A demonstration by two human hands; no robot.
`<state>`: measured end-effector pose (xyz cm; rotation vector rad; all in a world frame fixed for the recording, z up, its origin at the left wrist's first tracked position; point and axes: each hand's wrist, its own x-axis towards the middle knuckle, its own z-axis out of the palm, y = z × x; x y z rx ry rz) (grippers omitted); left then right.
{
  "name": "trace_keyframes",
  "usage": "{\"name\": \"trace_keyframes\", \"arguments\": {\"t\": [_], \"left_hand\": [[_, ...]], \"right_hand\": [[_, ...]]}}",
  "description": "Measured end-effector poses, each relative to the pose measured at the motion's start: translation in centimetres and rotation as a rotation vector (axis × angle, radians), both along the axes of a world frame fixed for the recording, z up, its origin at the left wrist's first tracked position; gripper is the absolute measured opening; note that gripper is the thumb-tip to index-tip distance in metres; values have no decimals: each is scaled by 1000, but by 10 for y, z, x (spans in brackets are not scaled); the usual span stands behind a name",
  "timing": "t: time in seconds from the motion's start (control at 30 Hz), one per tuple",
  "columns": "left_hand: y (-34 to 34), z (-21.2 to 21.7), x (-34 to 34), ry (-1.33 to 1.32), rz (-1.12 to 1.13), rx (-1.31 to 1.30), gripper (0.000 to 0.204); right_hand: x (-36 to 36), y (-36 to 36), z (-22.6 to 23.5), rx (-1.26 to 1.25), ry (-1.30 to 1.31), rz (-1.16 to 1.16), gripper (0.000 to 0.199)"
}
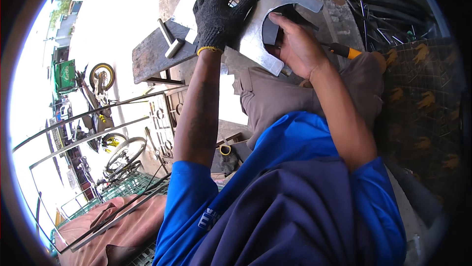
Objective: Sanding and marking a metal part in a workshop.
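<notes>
A shiny sheet-metal panel (253,30) with curved cutouts lies tilted in front of my lap. On its upper face rests my left hand (221,17), in a black knitted glove with a yellow cuff; thumb and fingers are spread around a small opening in the metal. My bare right hand (297,47) is at the large rounded cutout. Its thumb lies along a dark grey sheet (270,32), which is pinched against fingers partly hidden below. What the grey sheet is made of I cannot tell.
A hammer (170,40) lies on a worn wooden bench (157,54) to the left. Beside my right knee is a yellow-and-black tool (346,51). Another black glove (225,157) lies below on the left. Metal rods (388,25) fill the far right; a motorcycle (93,103) stands outside.
</notes>
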<state>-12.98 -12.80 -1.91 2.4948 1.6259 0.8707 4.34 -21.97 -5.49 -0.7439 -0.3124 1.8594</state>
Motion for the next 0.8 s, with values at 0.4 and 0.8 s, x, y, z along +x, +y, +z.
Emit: {"name": "trace_keyframes", "arguments": {"t": [0.4, 0.8], "left_hand": [[4, -4, -4, 10, 3, -5, 53], [26, -29, -21, 61, -72, 76, 53]], "right_hand": [[-17, -3, 20, -93, -43, -120, 37], [-14, -13, 25, -80, -29, -83, 33]]}}
